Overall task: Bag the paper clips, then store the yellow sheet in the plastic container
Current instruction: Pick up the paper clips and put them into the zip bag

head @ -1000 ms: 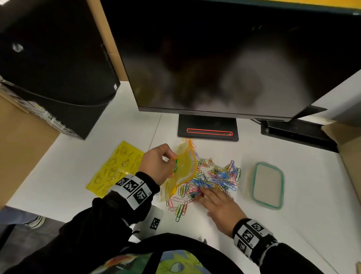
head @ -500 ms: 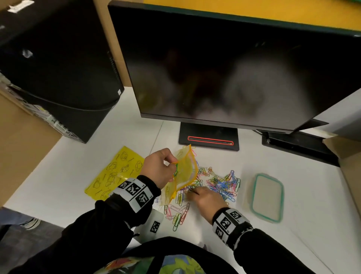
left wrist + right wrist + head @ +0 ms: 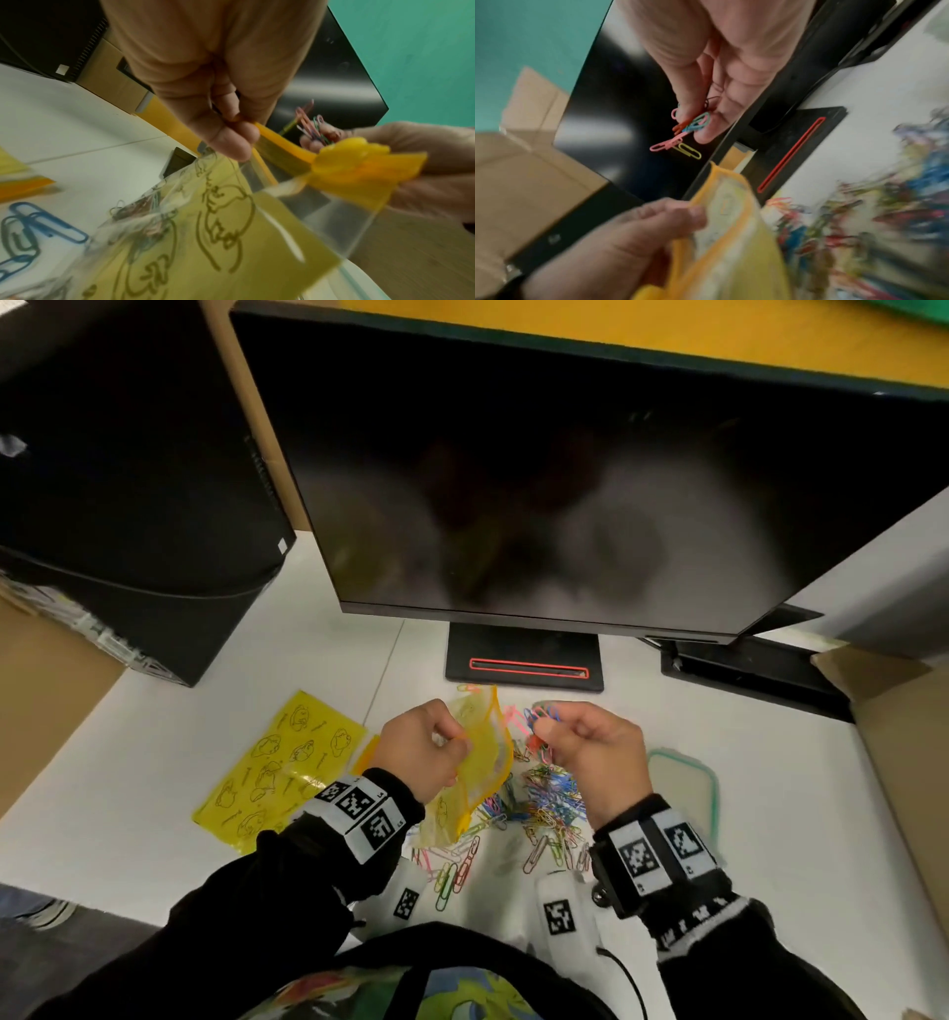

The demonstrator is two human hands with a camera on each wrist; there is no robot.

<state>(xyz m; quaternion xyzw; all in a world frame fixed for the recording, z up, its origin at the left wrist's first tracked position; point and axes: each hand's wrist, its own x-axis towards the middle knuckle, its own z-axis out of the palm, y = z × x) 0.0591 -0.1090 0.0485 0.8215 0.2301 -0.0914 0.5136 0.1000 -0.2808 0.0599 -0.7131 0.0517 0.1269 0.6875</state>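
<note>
My left hand [image 3: 426, 752] pinches the orange rim of a small yellow zip bag [image 3: 482, 762], holding it up above the white desk; the bag [image 3: 218, 233] hangs with its mouth open and a few clips inside. My right hand [image 3: 590, 747] is raised beside the bag's mouth and pinches a bunch of coloured paper clips [image 3: 693, 125]. A loose heap of paper clips [image 3: 544, 803] lies on the desk below both hands. The yellow sheet [image 3: 282, 773] with line drawings lies flat to the left. The plastic container [image 3: 688, 788] with a green rim sits to the right, partly behind my right wrist.
A large black monitor [image 3: 565, 480] on a stand [image 3: 524, 660] rises just behind my hands. A black computer case [image 3: 128, 480] stands at the back left, and cardboard boxes [image 3: 904, 737] flank the desk's right side. Marker tags [image 3: 408, 904] lie on the desk's front edge.
My right hand has lifted off the heap with a pinch of clips and risen next to the bag's mouth. My left hand still holds the bag up.
</note>
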